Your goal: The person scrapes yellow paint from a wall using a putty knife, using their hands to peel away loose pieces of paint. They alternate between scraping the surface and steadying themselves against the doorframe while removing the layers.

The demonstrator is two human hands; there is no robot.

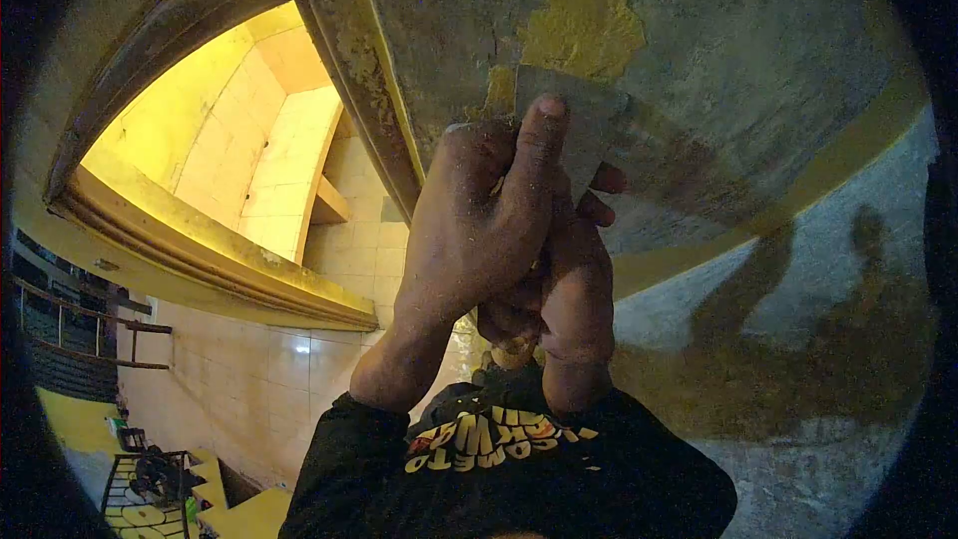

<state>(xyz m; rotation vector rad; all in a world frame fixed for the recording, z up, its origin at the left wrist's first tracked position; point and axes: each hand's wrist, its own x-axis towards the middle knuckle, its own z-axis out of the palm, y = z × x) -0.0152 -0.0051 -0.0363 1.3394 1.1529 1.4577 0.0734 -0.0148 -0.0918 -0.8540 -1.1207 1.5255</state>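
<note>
Both of my hands are raised together against a grey, patchy surface (718, 30). A thin, flat grey scraper blade (589, 105) lies against it, its upper edge just under a ragged patch of yellow paint (584, 25). My left hand (474, 215) is closed on the blade, with the thumb pressed along its face. Crossing just behind and below, my right hand (577, 265) is closed too, and its fingertips show at the blade's right side. Any handle is hidden by the hands.
A wooden-edged frame (369, 50) borders the grey surface on the left, around a lit, tiled opening (230, 130). At lower left are a metal railing (95, 329) and a chair (150, 499). Shadows of the arms fall on the wall (778, 369) at right.
</note>
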